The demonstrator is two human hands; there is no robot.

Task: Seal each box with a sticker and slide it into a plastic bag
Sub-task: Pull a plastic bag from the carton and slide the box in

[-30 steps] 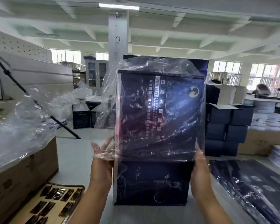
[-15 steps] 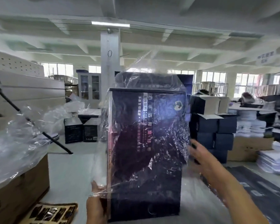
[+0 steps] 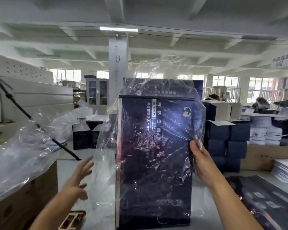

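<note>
The right hand [image 3: 202, 161] sets its thumb on the front face and curls its fingers [image 3: 199, 144] round the right edge of the dark blue box [image 3: 155, 171]. It grips the box through the clear plastic bag [image 3: 158, 70], which sheathes the box and billows loose above it. The left hand [image 3: 78, 176] is released with fingers spread, just beside the bag's slack left side and apart from the upright box. Farther out are a sticker sheet [image 3: 71, 219] below that hand, a cardboard carton [image 3: 32, 196] at left, and stacked dark boxes [image 3: 223, 138] at right.
</note>
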